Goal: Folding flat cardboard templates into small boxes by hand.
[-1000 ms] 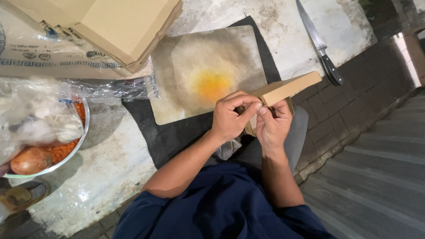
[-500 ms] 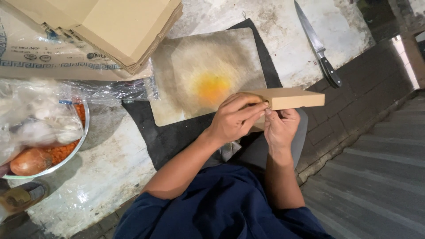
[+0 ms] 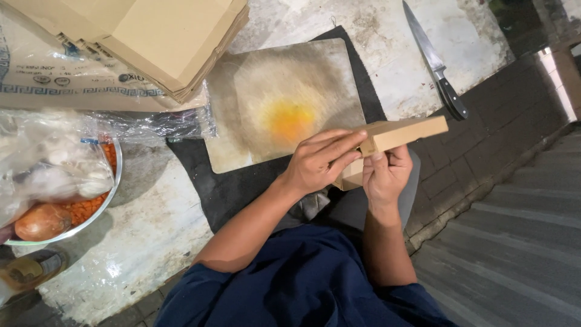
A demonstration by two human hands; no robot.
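A small flat brown cardboard box is held in front of me, above my lap. My left hand lies over its near left end with fingers stretched along the top edge. My right hand grips the box from below, thumb on its side. Just beyond the box lies a worn cutting board with a yellow stain, resting on a black mat.
A kitchen knife lies on the pale stone counter at the upper right. A stack of flattened cardboard sits at the upper left. A metal bowl with an onion and plastic bags stands at the left. Tiled floor runs along the right.
The box has tipped from an upward slant to nearly level. My left fingers have straightened along its top edge, and my right hand has shifted under it.
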